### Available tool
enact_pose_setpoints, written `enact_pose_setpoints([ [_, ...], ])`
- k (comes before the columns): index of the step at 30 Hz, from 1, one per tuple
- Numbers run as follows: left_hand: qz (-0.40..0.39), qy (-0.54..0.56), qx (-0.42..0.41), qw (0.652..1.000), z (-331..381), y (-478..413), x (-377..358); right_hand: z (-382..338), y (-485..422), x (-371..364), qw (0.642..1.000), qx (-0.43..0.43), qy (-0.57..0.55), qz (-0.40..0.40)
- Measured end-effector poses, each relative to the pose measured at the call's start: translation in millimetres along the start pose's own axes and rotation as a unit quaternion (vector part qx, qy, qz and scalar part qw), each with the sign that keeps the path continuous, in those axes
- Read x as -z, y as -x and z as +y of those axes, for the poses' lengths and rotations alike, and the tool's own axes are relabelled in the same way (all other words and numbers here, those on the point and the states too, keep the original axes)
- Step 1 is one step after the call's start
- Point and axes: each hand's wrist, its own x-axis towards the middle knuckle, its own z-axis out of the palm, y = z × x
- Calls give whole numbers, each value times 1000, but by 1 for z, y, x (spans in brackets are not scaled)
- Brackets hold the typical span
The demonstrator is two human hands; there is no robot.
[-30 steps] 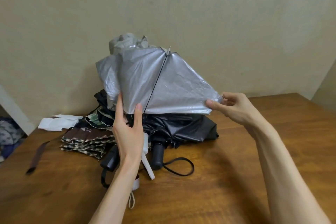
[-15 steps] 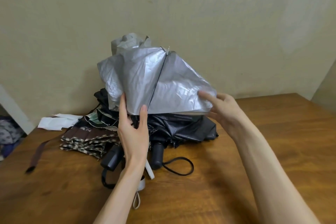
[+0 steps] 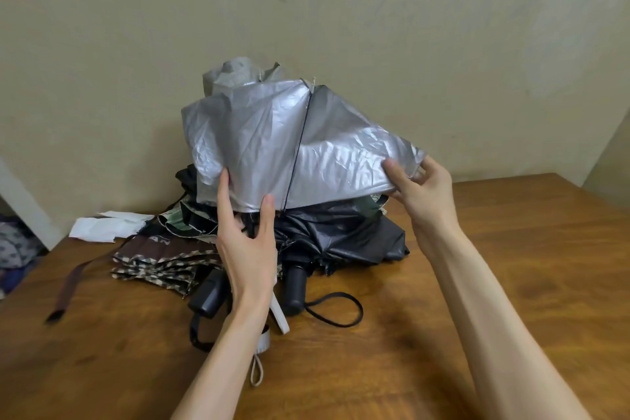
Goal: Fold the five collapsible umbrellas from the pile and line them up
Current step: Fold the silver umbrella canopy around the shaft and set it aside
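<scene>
A crumpled silver umbrella (image 3: 272,143) is held up above the pile on the wooden table (image 3: 494,283). My left hand (image 3: 247,242) grips its lower edge near the black rib, thumb and fingers on the cloth. At the right corner of the canopy, my right hand (image 3: 422,187) pinches the fabric. Under it lie a black umbrella (image 3: 344,235) with a black handle (image 3: 295,286), a brown patterned umbrella (image 3: 160,259) and a green-striped one (image 3: 180,220). The silver umbrella's white handle (image 3: 280,315) pokes out below my left wrist.
Another black handle (image 3: 208,293) with a strap lies left of my left wrist. White paper (image 3: 105,225) sits at the table's back left, and a brown strap (image 3: 70,290) trails toward the left edge. The wall stands close behind the pile.
My right hand pushed the canopy's right corner inward, then drew it back out to the right and now pinches it. My left hand stayed on the lower edge.
</scene>
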Motion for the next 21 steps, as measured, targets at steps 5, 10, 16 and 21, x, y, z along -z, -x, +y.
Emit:
enact_pose_setpoints([
  [5,13,-3,0,1000,-1,-3,2,-8,-2,11,1000,0,-22,18],
  [10,5,-2,2,1000,3,0,0,-14,2,3,1000,-1,-23,0],
  [16,-91,70,56,992,6,3,0,-42,15,-16,993,4,-87,-84],
  [21,-179,25,50,982,15,15,-6,-48,32,-45,981,36,-112,-153],
])
